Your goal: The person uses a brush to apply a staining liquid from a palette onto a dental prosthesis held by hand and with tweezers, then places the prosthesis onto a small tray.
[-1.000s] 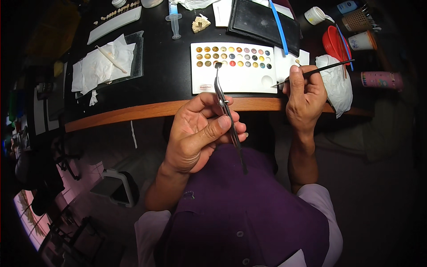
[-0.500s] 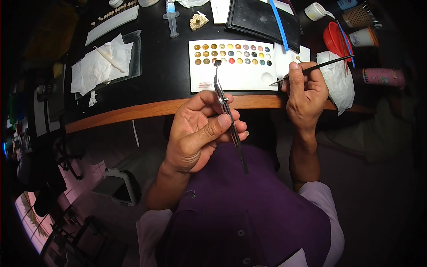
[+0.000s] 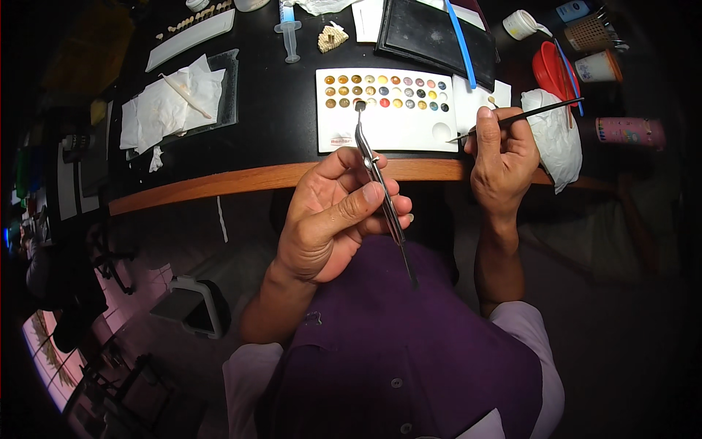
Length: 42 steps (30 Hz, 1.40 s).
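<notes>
My left hand (image 3: 322, 227) is closed around metal locking tweezers (image 3: 376, 174), thumb pressed on one side and fingers behind. At their far tip is a small dark piece (image 3: 360, 106), seen above the palette; its exact kind is too small to tell. In my right hand (image 3: 501, 164) a slim dark-handled brush (image 3: 545, 110) is pinched between thumb and fingers. Its fine tip points left, close to the round well at the lower right of the white palette (image 3: 409, 135). Rows of small coloured paint wells fill the palette's upper half.
Crumpled white tissue (image 3: 175, 102) lies on a glass slab at left. Behind the palette are a syringe (image 3: 290, 36), a black case (image 3: 431, 33) and a blue stick (image 3: 462, 44). To the right stand a red bowl (image 3: 545, 69), a wrapped white bundle (image 3: 556, 146) and a pink can (image 3: 629, 132).
The tweezers have turned slightly in my left hand, their rear end swinging a little to the right. My right hand with the brush has barely moved.
</notes>
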Each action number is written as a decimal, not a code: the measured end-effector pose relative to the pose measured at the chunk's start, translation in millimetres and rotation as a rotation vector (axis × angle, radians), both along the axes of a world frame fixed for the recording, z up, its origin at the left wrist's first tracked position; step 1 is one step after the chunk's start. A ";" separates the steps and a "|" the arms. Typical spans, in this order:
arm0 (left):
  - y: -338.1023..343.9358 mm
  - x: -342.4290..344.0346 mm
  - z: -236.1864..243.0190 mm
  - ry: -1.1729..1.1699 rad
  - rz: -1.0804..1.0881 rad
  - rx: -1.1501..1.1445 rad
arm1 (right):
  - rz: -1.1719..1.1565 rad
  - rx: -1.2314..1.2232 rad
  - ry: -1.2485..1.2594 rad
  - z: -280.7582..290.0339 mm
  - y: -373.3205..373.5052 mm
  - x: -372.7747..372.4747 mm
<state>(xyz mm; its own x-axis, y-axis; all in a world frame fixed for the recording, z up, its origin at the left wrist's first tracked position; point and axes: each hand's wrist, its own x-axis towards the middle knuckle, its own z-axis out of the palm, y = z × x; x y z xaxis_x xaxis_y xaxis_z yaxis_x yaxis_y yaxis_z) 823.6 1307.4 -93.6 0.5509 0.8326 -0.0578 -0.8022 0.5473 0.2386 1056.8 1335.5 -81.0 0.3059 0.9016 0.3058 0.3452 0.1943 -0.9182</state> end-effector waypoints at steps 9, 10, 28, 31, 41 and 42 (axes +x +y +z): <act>-0.3 0.8 0.7 0.003 -0.001 -0.007 | 0.010 0.001 0.017 -0.2 -0.7 -1.0; -0.4 0.8 0.8 0.002 0.000 -0.006 | 0.010 -0.001 0.011 -0.2 -0.5 -0.6; 7.0 -1.3 5.4 -0.244 -0.065 -0.138 | 0.302 0.298 0.120 1.8 -7.2 -52.1; 7.6 -2.9 3.0 -0.278 -0.075 -0.130 | 0.341 0.346 0.084 -4.4 -5.8 -55.2; 7.3 -3.0 -1.7 -0.433 -0.098 -0.169 | 0.293 0.489 -0.073 -13.5 -8.3 -58.8; 7.3 -2.8 -1.8 -0.453 -0.097 -0.175 | 0.299 0.493 -0.105 -13.0 -7.5 -58.4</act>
